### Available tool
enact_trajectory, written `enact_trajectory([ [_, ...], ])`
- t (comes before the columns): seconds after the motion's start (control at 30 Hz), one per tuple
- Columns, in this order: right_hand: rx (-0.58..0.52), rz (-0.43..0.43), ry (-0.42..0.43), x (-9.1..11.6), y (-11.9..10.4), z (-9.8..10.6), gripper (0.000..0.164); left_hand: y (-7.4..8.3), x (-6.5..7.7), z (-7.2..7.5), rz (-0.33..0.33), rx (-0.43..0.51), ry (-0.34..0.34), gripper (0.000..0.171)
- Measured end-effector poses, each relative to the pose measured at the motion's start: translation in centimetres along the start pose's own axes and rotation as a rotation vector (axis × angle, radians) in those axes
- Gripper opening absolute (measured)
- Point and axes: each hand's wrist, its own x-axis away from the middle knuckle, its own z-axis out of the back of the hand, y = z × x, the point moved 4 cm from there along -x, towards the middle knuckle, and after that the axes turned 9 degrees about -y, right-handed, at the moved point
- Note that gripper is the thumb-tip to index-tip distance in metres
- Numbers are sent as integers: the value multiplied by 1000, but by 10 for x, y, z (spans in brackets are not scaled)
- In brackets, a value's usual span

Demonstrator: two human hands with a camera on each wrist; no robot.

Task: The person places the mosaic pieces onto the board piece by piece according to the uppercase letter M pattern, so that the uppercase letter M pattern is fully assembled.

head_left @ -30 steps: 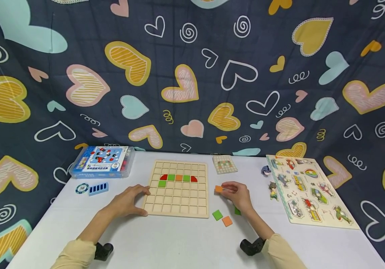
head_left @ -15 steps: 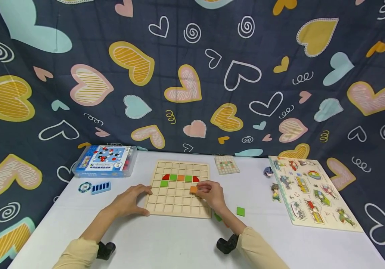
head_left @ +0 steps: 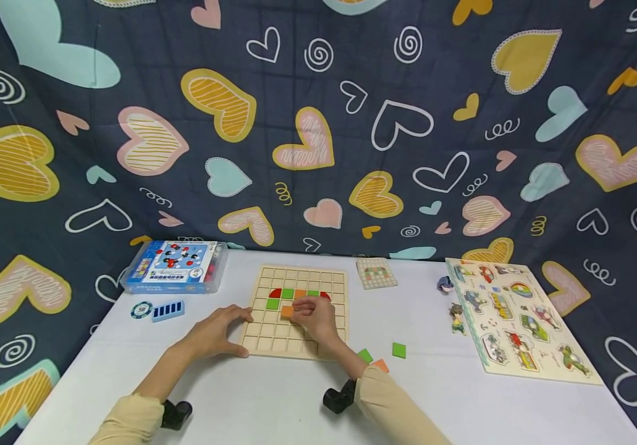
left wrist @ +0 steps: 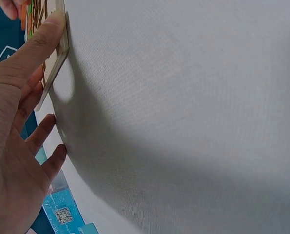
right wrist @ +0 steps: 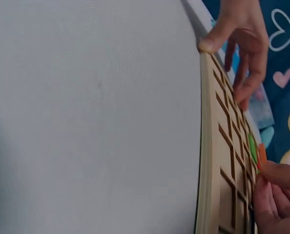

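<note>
Head view: right hand, pinching orange tile, partly hides board; left hand spread.

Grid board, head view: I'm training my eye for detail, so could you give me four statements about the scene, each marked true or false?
1. The right hand pinches an orange square tile. True.
2. Both hands hold tiles. False: the left hand touches the edge of the wooden grid board.
3. The pattern card lies right of the board. True.
4. Every tile is on the board. False: a green square tile lies loose to its right.
</note>
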Motion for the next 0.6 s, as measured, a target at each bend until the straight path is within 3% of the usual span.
enact_trajectory([
  [0.27,114,68,-14,-6,-3,-19,21,-2,-1,-2,9,8,-10,60],
  [0.6,104,58,-25,-8,-6,-28,20,1,0,0,-22,13,-3,59],
])
